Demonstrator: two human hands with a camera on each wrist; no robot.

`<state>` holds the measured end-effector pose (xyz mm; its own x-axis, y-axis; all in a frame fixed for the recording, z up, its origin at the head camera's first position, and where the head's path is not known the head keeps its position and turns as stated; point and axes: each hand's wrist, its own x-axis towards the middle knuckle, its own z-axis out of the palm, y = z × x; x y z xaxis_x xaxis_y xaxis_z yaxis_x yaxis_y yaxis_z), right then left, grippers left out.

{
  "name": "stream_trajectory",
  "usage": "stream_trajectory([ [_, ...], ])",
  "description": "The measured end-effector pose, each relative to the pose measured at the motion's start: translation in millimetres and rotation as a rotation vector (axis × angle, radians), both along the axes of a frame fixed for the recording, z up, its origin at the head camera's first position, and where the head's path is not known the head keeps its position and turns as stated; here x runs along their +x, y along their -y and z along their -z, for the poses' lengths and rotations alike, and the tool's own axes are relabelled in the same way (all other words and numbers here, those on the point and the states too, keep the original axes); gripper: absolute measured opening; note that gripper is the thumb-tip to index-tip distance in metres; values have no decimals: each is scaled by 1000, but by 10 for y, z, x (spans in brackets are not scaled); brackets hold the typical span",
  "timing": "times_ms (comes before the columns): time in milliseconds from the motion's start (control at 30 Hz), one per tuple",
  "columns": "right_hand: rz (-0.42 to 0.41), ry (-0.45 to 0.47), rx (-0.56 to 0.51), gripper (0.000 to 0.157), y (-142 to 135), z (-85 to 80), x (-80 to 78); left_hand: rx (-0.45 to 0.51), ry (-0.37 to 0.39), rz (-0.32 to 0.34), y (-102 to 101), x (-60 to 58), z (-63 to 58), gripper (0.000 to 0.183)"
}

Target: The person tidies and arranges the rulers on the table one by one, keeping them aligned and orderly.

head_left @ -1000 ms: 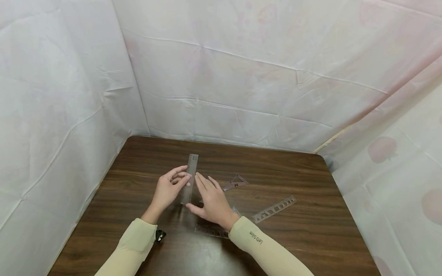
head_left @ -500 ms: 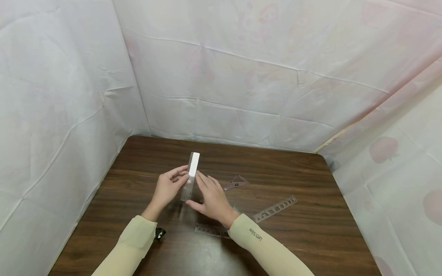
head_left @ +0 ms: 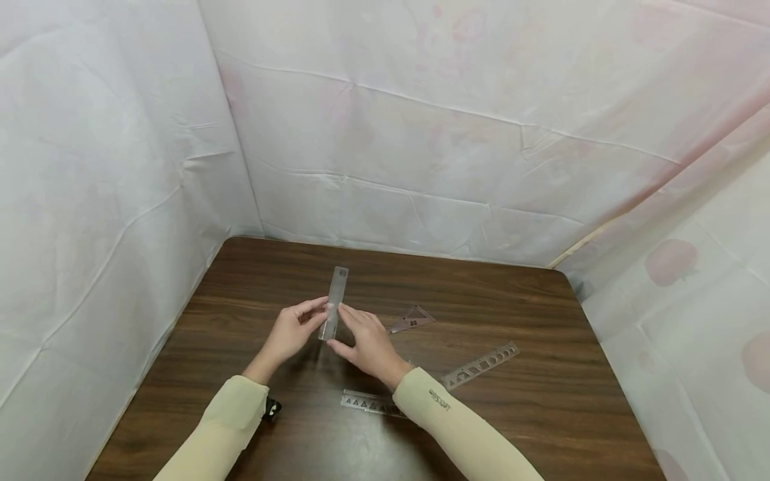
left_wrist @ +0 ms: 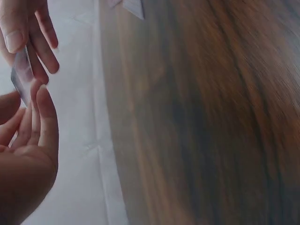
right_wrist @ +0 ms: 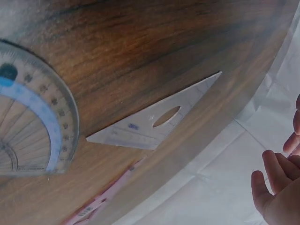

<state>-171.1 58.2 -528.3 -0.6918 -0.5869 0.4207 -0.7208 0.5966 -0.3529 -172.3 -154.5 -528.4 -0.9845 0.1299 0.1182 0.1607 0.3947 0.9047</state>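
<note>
The clear ruler (head_left: 337, 287) is held up off the table (head_left: 240, 307), tilted, between both hands in front of the person. The left hand (head_left: 292, 333) grasps its left edge between thumb and fingers. The right hand (head_left: 369, 343) touches the opposite edge with thumb and fingertips; whether it also pinches cannot be told. Slip hazard: the plastic looks thin and smooth, so relaxing the left hand could let the clear ruler rotate or drop. Bending hazard: unequal pressure from the two sides could flex or crack it. Contact hazard: the partly hidden stencil ruler (head_left: 361, 402) lies beside the right sleeve (head_left: 424, 394); drawing that arm back low could drag it. Sideways travel of the right hand could likewise disturb the protractor (right_wrist: 58, 117), the clear set square (right_wrist: 126, 133) or the pink set square (head_left: 413, 323). Visibility hazard: transparent plastic against dark wood gives faint edges, making misplaced fingers likelier.
</note>
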Motion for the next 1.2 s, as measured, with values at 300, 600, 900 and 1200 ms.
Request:
stream_trajectory([
  [300,23,20,68,69,55,77,-125,-86,-20,91,122,-68,128,47],
  [600,75,141,193,69,168,173,-225,-140,-18,95,201,-155,278,48],
  [900,125,185,237,69,297,246,-340,-157,46,103,236,-234,383,48],
  [1200,138,209,270,65,315,356,-401,-227,63,66,166,-254,468,46],
])
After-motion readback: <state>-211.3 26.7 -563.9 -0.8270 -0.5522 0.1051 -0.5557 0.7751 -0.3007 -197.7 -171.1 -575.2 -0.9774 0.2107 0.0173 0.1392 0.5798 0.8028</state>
